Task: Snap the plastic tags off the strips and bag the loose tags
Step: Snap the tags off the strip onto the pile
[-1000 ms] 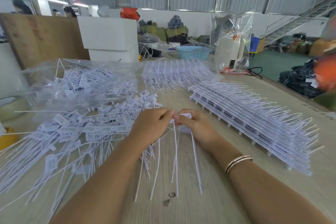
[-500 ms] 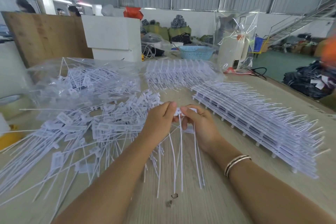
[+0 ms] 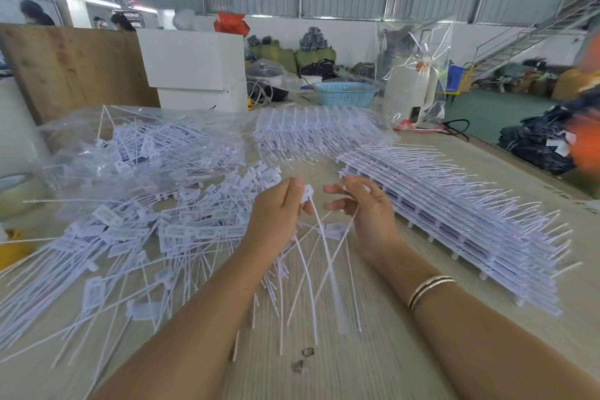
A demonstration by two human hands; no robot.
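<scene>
- Holding a cluster of white tags (image 3: 306, 195) at chest height above the wooden table (image 3: 373, 351): left hand (image 3: 279, 214) has thumb and fingers curled around the tag heads, with the long tails hanging down and fanning out below.
- Right hand (image 3: 367, 214) sits just beside the left, apart from it. Fingers are loosely curled, and one thin tail seems to run through the pinch of thumb and forefinger; motion blur makes this uncertain.
- Loose tags (image 3: 156, 230) lie heaped on the table to the left. Beyond them a clear bag (image 3: 136, 146) already contains many more.
- Unbroken strips (image 3: 454, 221) are stacked in a neat row to the right, tails pointing away from the person.
- Handling judgement: each tag looks very light, with a stiff flat head and a thin springy tail that bends easily. Tails will tangle and flick, so grip at the head, close to the joint with the strip, and not on the tail.
- The joint is probably brittle; a short twist should part it.
- Risk: smooth plastic may slip from a full fist, scattering tags.
</scene>
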